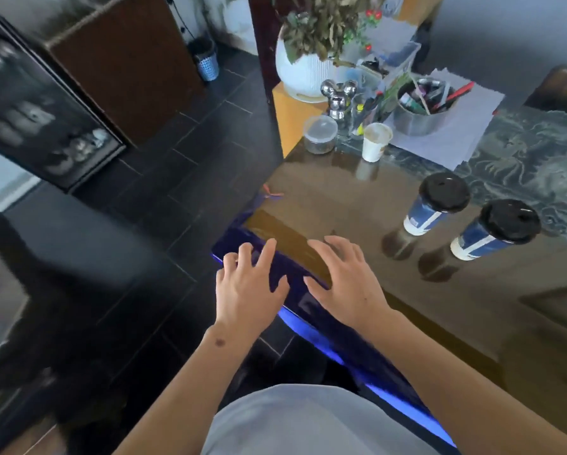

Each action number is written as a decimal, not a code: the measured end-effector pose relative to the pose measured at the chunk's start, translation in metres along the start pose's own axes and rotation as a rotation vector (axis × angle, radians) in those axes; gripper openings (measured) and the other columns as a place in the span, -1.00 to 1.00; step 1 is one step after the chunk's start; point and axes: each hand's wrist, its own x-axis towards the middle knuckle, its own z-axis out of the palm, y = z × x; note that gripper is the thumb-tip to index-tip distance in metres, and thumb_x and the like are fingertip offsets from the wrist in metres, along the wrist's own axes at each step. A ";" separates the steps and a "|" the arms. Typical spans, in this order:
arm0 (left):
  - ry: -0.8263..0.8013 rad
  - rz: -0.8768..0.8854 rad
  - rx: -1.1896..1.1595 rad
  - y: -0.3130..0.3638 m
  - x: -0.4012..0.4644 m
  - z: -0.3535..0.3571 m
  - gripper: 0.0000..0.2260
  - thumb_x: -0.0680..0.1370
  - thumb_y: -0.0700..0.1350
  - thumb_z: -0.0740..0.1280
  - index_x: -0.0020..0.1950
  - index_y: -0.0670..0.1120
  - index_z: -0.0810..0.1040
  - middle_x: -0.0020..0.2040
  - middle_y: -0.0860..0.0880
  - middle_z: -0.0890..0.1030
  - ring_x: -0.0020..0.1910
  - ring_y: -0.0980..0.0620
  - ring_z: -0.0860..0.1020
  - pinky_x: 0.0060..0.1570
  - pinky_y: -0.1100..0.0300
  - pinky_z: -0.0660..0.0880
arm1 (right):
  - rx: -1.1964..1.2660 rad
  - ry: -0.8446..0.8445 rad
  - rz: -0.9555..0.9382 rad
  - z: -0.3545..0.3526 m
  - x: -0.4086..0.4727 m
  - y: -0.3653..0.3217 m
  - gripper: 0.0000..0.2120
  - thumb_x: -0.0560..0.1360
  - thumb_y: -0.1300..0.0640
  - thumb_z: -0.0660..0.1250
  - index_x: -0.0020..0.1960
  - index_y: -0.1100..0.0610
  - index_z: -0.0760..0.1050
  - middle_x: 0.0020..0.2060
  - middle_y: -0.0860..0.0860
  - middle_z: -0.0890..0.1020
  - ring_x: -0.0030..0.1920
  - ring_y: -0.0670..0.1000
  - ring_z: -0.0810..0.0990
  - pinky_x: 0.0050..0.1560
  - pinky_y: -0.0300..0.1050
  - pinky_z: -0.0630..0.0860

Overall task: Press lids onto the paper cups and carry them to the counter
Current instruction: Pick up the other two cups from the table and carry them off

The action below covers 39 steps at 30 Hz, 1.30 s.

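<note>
Hovering empty, fingers spread, left hand (247,290) and right hand (344,284) at centre; careless reach could topple lidded cups (438,205) at right.

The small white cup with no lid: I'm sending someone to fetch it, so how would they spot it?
Find the potted plant at the counter's far end. Nearer stands the small white cup, right of a clear tub. It alone lacks a black lid.

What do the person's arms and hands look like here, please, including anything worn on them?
Both forearms are bare, with no sleeves in view. The left hand and right hand wear no gloves, and no rings or watch can be seen. The left wrist carries a small dark mark. A pale grey garment covers the torso below.
</note>
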 end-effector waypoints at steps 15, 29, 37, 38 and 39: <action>0.174 -0.546 -0.081 -0.295 -0.125 -0.036 -0.40 0.55 0.17 0.40 0.52 -0.07 0.42 0.30 -0.10 0.54 0.22 -0.17 0.55 0.17 -0.11 0.56 | 0.004 -0.294 -0.444 0.157 0.065 -0.284 -0.52 0.52 -0.12 0.39 0.39 -0.04 0.41 0.29 -0.08 0.46 0.30 0.01 0.48 0.06 0.04 0.60; 0.264 -0.931 -0.105 -0.447 -0.131 -0.055 -0.37 0.58 0.13 0.38 0.59 -0.05 0.32 0.32 -0.12 0.52 0.21 -0.15 0.52 0.12 -0.03 0.57 | -0.029 -0.448 -0.814 0.249 0.163 -0.467 -0.53 0.55 -0.13 0.36 0.41 -0.03 0.40 0.29 -0.08 0.46 0.14 0.01 0.57 0.01 -0.09 0.51; 0.270 -1.015 -0.095 -0.543 -0.015 -0.068 -0.37 0.57 0.12 0.37 0.59 0.03 0.26 0.28 -0.09 0.50 0.18 -0.16 0.52 0.08 -0.06 0.58 | -0.004 -0.527 -0.912 0.299 0.298 -0.538 -0.55 0.56 -0.11 0.38 0.41 -0.06 0.42 0.31 -0.07 0.46 0.17 -0.02 0.56 0.04 -0.11 0.57; 0.265 -1.025 -0.098 -0.558 0.005 -0.071 -0.36 0.57 0.11 0.38 0.59 0.03 0.25 0.28 -0.09 0.50 0.18 -0.17 0.52 0.08 -0.06 0.57 | -0.003 -0.533 -0.922 0.303 0.322 -0.548 -0.55 0.56 -0.11 0.37 0.41 -0.07 0.42 0.31 -0.07 0.46 0.18 -0.02 0.56 0.04 -0.11 0.57; 0.261 -1.042 -0.100 -0.573 0.025 -0.074 -0.36 0.56 0.11 0.38 0.59 0.03 0.26 0.27 -0.10 0.50 0.18 -0.17 0.52 0.07 -0.06 0.57 | -0.001 -0.541 -0.925 0.307 0.345 -0.557 -0.55 0.56 -0.11 0.38 0.40 -0.07 0.42 0.31 -0.07 0.46 0.19 -0.02 0.55 0.04 -0.11 0.57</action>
